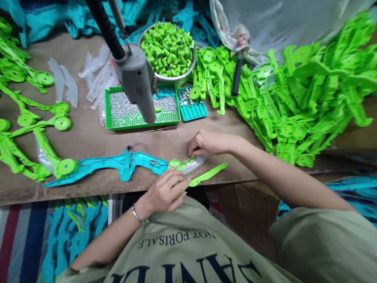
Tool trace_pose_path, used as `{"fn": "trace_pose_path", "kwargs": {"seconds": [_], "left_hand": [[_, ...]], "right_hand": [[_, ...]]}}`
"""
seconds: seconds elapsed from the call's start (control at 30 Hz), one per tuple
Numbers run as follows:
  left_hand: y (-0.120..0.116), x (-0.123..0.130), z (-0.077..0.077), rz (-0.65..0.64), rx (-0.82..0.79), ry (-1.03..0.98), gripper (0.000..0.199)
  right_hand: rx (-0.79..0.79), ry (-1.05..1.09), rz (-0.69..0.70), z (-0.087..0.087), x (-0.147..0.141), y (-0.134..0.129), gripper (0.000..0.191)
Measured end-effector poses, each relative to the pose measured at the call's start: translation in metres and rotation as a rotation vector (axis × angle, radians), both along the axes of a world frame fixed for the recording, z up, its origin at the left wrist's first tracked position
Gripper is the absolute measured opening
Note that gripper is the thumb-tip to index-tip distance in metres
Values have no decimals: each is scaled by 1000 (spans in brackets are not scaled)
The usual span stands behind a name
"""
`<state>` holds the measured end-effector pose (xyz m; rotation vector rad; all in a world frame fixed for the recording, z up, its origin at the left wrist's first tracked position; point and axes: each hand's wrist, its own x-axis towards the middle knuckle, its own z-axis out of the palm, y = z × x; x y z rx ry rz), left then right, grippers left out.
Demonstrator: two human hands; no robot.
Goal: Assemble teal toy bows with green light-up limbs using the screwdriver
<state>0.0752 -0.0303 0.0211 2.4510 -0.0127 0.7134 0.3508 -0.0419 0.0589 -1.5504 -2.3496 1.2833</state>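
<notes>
A blue bow-shaped shell (103, 163) with thin wires lies along the table's front edge. At its left end sits a green limb piece with a round disc (67, 166). My left hand (167, 189), with a bracelet at the wrist, holds a loose green limb piece (209, 175) by its left end, near the shell's right end. My right hand (202, 143) is closed at a translucent strip (194, 166) and the green piece under it; what its fingertips pinch is hidden.
A grey power screwdriver (137, 84) hangs over a green screw tray (143, 122). Behind are a bowl of green cylinders (167, 49) and a small blue tray (193, 112). Green parts (294, 102) are heaped at right, with a black-handled tool (236, 76). More green parts lie left.
</notes>
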Motion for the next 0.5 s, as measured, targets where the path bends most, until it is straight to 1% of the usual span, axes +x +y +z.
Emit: {"fn": "trace_pose_path", "kwargs": {"seconds": [0.13, 0.5], "left_hand": [[1, 1, 1, 5, 14, -11, 30], [4, 1, 1, -5, 9, -1, 31]], "right_hand": [[-13, 55, -20, -3, 5, -1, 19], [-33, 29, -29, -1, 5, 1, 25]]}}
